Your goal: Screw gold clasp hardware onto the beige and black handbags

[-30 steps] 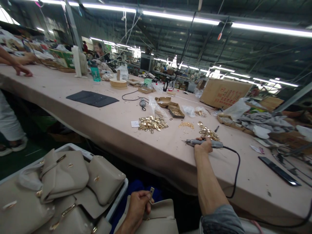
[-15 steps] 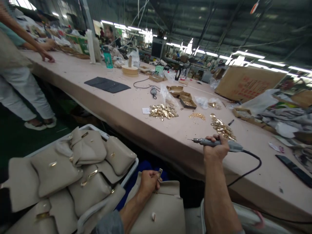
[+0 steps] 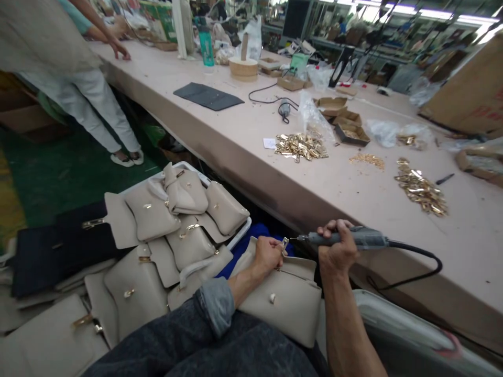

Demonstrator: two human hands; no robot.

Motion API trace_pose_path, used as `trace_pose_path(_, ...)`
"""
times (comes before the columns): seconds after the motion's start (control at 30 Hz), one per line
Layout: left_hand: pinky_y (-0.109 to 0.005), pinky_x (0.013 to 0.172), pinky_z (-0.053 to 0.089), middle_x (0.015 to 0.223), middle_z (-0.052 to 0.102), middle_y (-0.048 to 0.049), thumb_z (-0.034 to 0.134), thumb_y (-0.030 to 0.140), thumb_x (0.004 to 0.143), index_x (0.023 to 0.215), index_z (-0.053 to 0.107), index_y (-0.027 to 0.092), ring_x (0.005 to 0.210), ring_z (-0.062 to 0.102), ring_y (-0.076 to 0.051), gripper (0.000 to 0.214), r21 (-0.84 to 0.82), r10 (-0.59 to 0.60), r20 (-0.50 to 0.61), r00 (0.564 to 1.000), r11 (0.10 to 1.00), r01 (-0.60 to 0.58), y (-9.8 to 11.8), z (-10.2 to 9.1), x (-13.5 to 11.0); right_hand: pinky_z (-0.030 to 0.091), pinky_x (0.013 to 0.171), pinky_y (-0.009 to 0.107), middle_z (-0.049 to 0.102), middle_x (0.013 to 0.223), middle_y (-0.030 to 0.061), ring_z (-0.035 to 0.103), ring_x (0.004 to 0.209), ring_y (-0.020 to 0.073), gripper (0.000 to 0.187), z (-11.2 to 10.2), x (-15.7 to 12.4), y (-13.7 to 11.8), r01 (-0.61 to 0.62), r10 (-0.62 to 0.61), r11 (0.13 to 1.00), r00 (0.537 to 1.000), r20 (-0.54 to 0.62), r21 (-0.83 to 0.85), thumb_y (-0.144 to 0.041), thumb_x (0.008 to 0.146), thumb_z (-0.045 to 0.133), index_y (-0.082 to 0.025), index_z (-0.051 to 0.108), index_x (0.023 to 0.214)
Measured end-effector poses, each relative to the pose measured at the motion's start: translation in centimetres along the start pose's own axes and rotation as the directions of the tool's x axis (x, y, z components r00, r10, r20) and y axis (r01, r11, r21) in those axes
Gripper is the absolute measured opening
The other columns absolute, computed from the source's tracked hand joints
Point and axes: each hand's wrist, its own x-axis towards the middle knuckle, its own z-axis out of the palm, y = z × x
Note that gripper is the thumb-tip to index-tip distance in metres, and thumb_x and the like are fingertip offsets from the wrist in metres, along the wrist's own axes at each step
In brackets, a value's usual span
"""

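On my lap lies a beige handbag (image 3: 286,306) with its flap raised and a small clasp on its front. My left hand (image 3: 270,253) pinches a gold metal clasp plate (image 3: 285,244) at the flap's edge. In my right hand (image 3: 338,245) is a grey electric screwdriver (image 3: 365,238), held level with its cord trailing right. The screwdriver's thin bit points left and its tip is close to the plate; whether they touch I cannot tell.
A white bin (image 3: 245,230) heaped with beige bags stands at left. On the pink table (image 3: 236,136) lie gold hardware piles (image 3: 420,188), small screws (image 3: 367,160), cardboard boxes (image 3: 351,133) and a black sheet (image 3: 208,96). Another person (image 3: 82,78) stands at the far left.
My right hand has brought the screwdriver left and down from above the table edge to beside the plate. My left hand still holds the plate. The view has tilted down and left.
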Motion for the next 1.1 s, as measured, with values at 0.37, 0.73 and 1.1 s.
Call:
trace_pose_path(0.37,-0.018,0.033,0.040,0.044,0.057,0.0011,0.065,0.015,0.095,0.073,0.070,0.009,0.030,0.048,-0.010,0.023,-0.004,0.005,0.003,1.000,1.000,-0.005,0.6,-0.3,-0.5,0.051,0.055,0.025,0.059,0.070,-0.0034,0.049,0.050,0.0094,0.017,0.5,-1.1,1.4,0.037,-0.032,0.997,0.996,0.085,-0.061,-0.025,0.083,0.073,-0.019,0.058,0.088)
trace_pose_path(0.73,-0.019,0.033,0.042,0.050,0.063,-0.0012,0.067,0.019,0.095,0.075,0.070,0.009,0.032,0.051,-0.010,0.022,-0.029,-0.009,0.008,1.000,1.000,0.009,-0.5,-0.3,0.3,0.051,0.054,0.026,0.060,0.070,-0.0030,0.049,0.049,0.0091,0.018,0.9,-1.3,1.9,0.039,-0.031,0.995,0.996,0.089,-0.087,-0.026,0.083,0.074,-0.019,0.058,0.088)
trace_pose_path(1.1,-0.018,0.032,0.040,0.066,0.073,-0.0069,0.064,0.015,0.094,0.077,0.071,0.008,0.032,0.052,-0.009,0.020,-0.033,0.005,0.017,1.000,0.999,-0.004,-0.9,-0.5,0.4,0.050,0.054,0.026,0.060,0.068,-0.0023,0.052,0.049,0.0098,0.018,2.1,-1.9,1.6,0.079,-0.046,0.988,0.973,0.227,-0.136,-0.025,0.084,0.077,-0.017,0.061,0.086)
